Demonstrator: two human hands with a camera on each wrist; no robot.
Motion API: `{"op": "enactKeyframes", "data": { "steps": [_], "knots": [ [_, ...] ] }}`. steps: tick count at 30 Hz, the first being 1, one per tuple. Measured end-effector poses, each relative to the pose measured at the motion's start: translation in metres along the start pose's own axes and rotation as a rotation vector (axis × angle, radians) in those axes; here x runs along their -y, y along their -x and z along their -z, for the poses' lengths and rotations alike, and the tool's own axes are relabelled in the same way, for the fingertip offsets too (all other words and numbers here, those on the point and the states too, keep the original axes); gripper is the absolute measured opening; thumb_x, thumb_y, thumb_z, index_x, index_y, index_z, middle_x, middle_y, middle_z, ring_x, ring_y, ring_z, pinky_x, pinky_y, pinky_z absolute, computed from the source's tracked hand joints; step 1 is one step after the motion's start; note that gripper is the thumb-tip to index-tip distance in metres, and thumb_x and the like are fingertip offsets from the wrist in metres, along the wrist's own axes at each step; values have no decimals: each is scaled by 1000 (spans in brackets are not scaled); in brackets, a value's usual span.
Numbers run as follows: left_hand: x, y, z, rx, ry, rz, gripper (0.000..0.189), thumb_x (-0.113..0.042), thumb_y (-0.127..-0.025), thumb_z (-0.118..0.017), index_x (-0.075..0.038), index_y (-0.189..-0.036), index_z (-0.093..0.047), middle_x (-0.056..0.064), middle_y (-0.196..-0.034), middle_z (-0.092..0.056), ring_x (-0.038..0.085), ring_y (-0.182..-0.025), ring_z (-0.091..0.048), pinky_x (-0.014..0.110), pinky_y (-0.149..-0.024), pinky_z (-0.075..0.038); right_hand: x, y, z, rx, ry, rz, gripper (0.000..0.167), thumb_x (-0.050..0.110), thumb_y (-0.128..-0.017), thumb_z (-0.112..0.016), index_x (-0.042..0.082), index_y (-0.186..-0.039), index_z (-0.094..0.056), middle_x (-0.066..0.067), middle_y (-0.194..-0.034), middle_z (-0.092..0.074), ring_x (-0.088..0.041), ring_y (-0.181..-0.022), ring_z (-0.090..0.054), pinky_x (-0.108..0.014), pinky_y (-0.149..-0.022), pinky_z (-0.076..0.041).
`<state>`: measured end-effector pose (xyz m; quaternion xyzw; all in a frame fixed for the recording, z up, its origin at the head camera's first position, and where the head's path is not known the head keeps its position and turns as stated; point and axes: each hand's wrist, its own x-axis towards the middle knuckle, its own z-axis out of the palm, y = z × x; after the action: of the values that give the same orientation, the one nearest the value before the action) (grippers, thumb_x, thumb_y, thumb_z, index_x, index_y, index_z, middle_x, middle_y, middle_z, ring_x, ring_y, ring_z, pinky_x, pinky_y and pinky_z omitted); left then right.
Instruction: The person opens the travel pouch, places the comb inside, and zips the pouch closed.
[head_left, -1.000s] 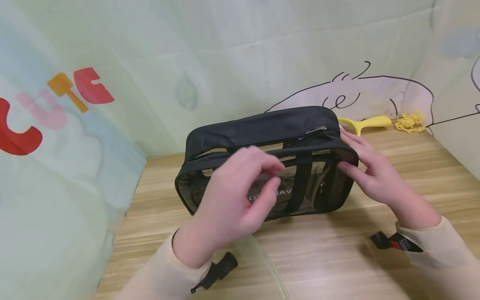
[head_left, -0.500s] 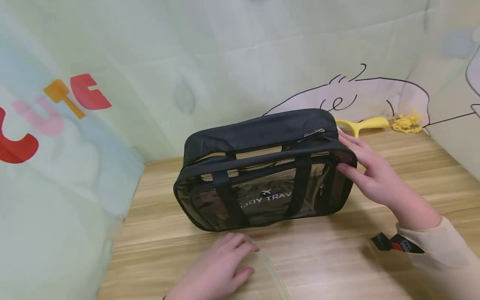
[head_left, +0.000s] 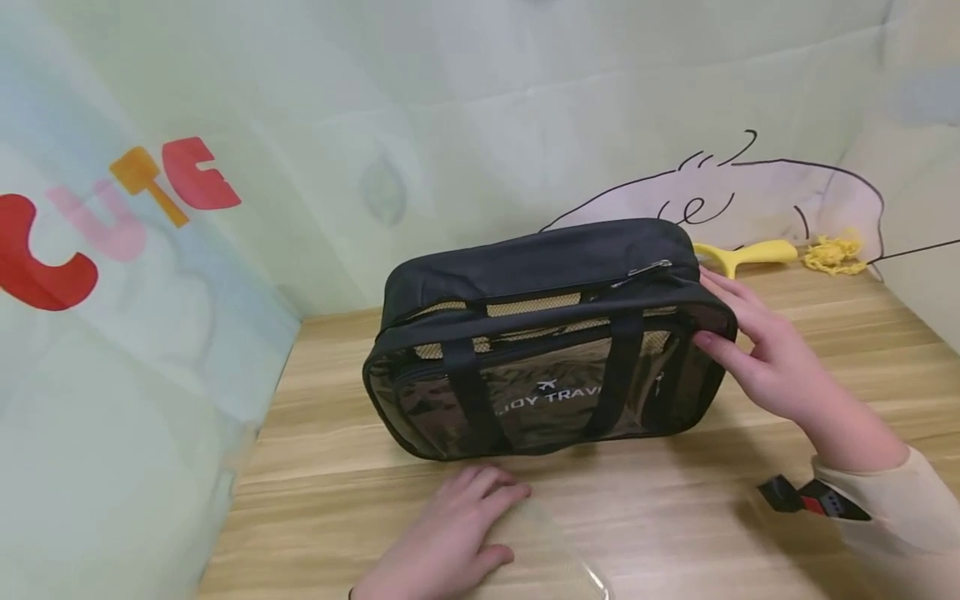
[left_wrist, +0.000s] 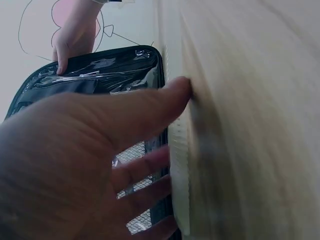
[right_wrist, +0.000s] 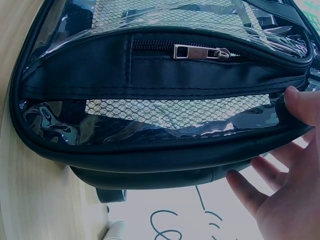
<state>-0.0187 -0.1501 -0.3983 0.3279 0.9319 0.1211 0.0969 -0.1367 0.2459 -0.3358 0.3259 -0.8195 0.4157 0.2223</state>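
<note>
A black travel bag (head_left: pixel 558 396) with see-through panels and "TRAV" lettering stands on the table. My right hand (head_left: pixel 776 358) holds its right upper corner, thumb on the front and fingers behind. In the right wrist view, the bag's metal zipper pull (right_wrist: pixel 200 52) lies to the left of that hand. In front of the bag, my left hand (head_left: pixel 453 533) rests low, fingertips at a clear, flat plastic piece (head_left: pixel 558 550). The left wrist view shows the thumb apart from the other fingers, their tips at the pale ridged edge (left_wrist: pixel 179 185) of this piece.
Behind the bag's right end lie a yellow Y-shaped handle (head_left: pixel 757 252) and a tangle of yellow cord (head_left: pixel 834 254). A printed cloth (head_left: pixel 450 100) hangs along the back and sides of the wooden table (head_left: pixel 330 392). Patterned mesh-like contents show through the bag.
My left hand has come down from in front of the bag to the clear plastic piece, whose edge now lies at a different slant. The right hand keeps its hold on the bag.
</note>
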Motion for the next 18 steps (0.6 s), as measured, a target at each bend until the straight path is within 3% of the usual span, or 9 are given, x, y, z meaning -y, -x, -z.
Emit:
{"op": "enactKeyframes", "data": {
  "steps": [8,13,18],
  "knots": [
    [2,2,-3,-92,-4,32,55,-40,-84,-84,-21,-132,-64,-7,-121,-55,17,-115,-50,44,-98,-44,3,0,2,4,9,-3,67,-13,-85,-74,6,-147,-57,3,-160,-46,-10,-150,-36,-15,-116,-28],
    [0,3,-5,-135,11,36,54,-37,-80,-86,-20,-126,-63,-8,-119,-59,16,-114,-52,46,-102,-44,4,-1,2,10,16,-7,67,-12,-85,-74,7,-147,-57,3,-160,-46,-9,-150,-36,-15,-116,-28],
    [-2,4,-5,-130,17,34,47,-31,-84,-84,-19,-124,-64,-11,-121,-67,14,-113,-57,49,-107,-42,4,0,2,13,16,-13,68,-12,-86,-74,8,-148,-56,2,-160,-46,-10,-150,-36,-15,-116,-28]
  ]
}}
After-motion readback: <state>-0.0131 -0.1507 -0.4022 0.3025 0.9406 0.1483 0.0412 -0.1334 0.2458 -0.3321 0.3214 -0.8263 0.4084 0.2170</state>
